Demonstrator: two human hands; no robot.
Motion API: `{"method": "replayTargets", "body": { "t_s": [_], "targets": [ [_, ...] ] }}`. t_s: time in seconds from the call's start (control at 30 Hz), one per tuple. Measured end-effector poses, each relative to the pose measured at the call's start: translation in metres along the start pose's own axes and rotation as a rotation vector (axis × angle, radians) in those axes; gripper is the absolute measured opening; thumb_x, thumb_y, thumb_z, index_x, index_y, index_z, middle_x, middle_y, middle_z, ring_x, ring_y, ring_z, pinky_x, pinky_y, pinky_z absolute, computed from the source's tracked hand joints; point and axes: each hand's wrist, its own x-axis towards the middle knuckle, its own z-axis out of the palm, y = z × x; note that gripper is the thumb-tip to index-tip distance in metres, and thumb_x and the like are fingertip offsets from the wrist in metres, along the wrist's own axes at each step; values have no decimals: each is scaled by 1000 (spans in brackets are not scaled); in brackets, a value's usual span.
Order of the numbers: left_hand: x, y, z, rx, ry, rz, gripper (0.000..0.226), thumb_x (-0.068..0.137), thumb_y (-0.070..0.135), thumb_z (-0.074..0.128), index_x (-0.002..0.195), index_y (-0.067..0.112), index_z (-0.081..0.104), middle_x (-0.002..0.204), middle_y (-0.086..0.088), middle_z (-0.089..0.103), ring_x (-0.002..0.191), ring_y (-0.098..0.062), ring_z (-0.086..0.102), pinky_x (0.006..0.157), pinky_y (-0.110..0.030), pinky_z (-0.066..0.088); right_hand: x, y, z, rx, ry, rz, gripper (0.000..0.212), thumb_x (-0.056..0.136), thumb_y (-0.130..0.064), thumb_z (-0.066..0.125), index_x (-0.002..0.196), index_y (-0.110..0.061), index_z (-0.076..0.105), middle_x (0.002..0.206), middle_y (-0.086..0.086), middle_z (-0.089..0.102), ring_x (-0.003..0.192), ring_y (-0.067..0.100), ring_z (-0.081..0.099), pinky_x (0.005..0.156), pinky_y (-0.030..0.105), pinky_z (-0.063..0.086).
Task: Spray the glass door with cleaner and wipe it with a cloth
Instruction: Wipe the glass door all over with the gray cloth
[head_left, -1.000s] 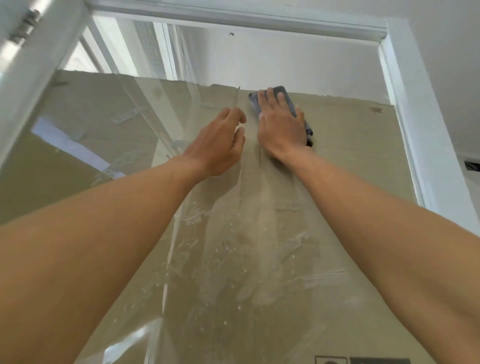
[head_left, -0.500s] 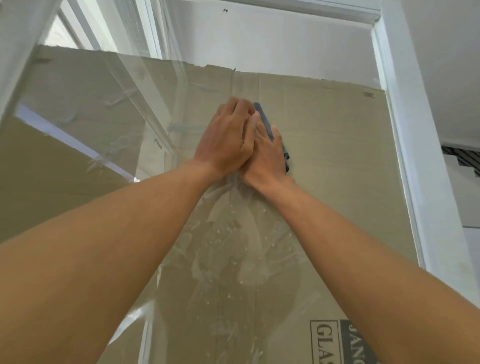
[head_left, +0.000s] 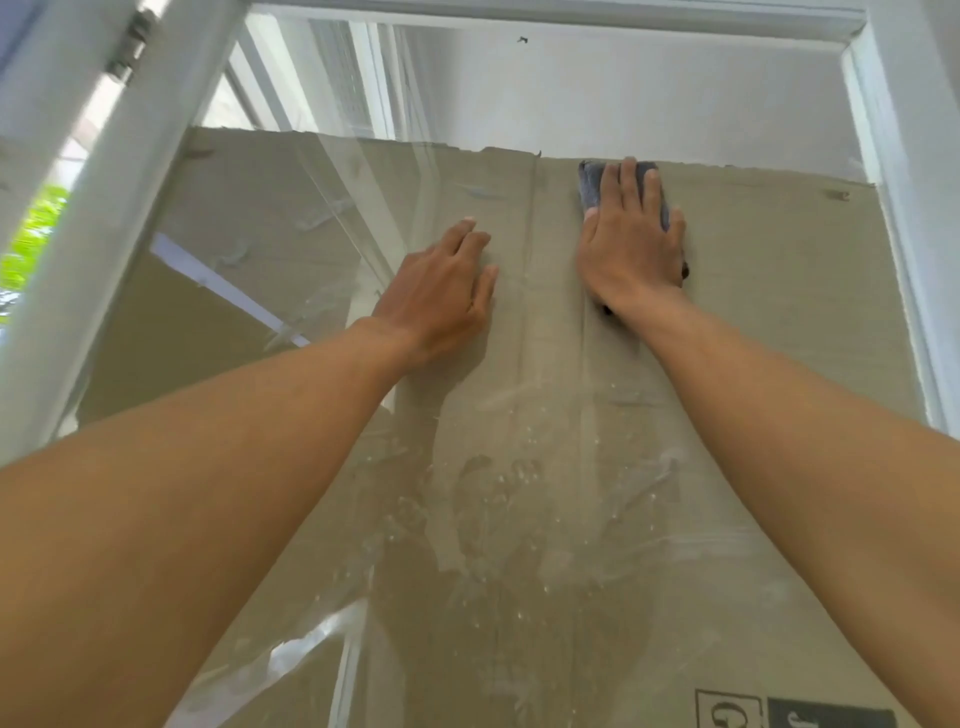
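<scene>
The glass door (head_left: 545, 493) fills the view, wet with droplets and smears in its lower middle. Brown cardboard stands behind the pane. My right hand (head_left: 631, 244) presses a grey cloth (head_left: 589, 189) flat against the glass near the cardboard's top edge, fingers straight over it. My left hand (head_left: 441, 291) lies flat on the glass to the left of it, fingers straight, holding nothing. The two hands are apart. No spray bottle shows.
A white door frame (head_left: 904, 218) runs down the right side and across the top. A second white frame with a hinge (head_left: 130, 47) slants at the left, with green foliage (head_left: 31, 234) beyond. Printed black lettering (head_left: 795, 712) marks the cardboard at bottom right.
Half a second ago my hands were together lower on the pane. Now the right hand has slid the cloth up and right, and the left hand has moved away to the left.
</scene>
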Motion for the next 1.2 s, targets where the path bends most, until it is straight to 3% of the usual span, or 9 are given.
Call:
{"method": "replayTargets", "body": {
  "t_s": [0.27, 0.37, 0.4, 0.47, 0.53, 0.6, 0.7, 0.9, 1.2],
  "targets": [
    [24, 52, -5, -356, 288, 72, 31, 103, 23, 38, 124, 5, 52, 127, -9, 53, 100, -13, 54, 78, -18, 36, 0, -44, -6, 156, -187, -82, 58, 106, -31, 27, 157, -10, 6, 165, 8, -3, 151, 23, -5, 121, 49, 5],
    [40, 83, 4, -520, 303, -27, 33, 104, 29, 34, 118, 7, 54, 116, -7, 57, 100, -14, 55, 85, -25, 41, -15, -35, -20, 580, -279, -167, 45, 106, -18, 35, 148, -1, 32, 151, 19, 37, 142, 22, 35, 115, 44, 31],
    [46, 90, 8, -573, 282, -101, 36, 105, 33, 31, 118, 8, 54, 115, -6, 56, 102, -15, 54, 87, -26, 40, -19, -29, -27, 806, -303, -125, 37, 106, -11, 35, 139, 3, 43, 133, 18, 55, 124, 12, 54, 104, 33, 44],
    [57, 100, 17, -648, 220, -263, 47, 105, 41, 23, 123, 10, 52, 124, -7, 53, 111, -16, 51, 93, -26, 36, -20, -13, -38, 1038, -254, -33, 30, 105, -8, 37, 126, 3, 56, 108, 9, 68, 95, -1, 66, 82, 18, 53],
    [64, 104, 28, -535, 150, -334, 53, 105, 42, 19, 135, 9, 46, 142, -10, 45, 130, -22, 42, 109, -32, 31, -21, 2, -42, 956, -143, 0, 35, 104, -6, 37, 134, -4, 54, 127, 10, 64, 116, 11, 61, 99, 23, 48],
    [66, 107, 39, -301, 44, -315, 56, 105, 39, 17, 150, 7, 29, 158, -13, 22, 147, -26, 18, 121, -38, 14, -23, 19, -39, 677, -7, -41, 41, 102, -3, 35, 139, -6, 51, 140, 8, 56, 130, 17, 51, 110, 22, 36],
    [69, 105, 53, -55, -53, -287, 58, 106, 37, 14, 155, 9, 4, 163, -10, -5, 150, -24, -7, 121, -38, -4, -26, 41, -27, 488, 57, -97, 41, 102, -4, 34, 139, -6, 51, 143, 12, 52, 133, 25, 46, 112, 29, 31],
    [88, 88, 51, 118, -99, -84, 58, 104, 35, 15, 155, 14, -3, 163, -5, -11, 149, -21, -12, 121, -41, -8, -18, 50, -14, 149, -21, -210, 49, 106, -20, 27, 154, -13, 27, 163, 2, 18, 151, 20, 8, 120, 46, 3],
    [93, 43, 30, 117, -80, -210, 58, 104, 32, 14, 155, 11, -5, 163, -4, -12, 149, -20, -12, 121, -39, -7, -5, 29, -8, 160, -79, -170, 52, 106, -29, 24, 154, -9, 24, 164, 9, 12, 151, 21, 5, 120, 48, 1]
  ]
}}
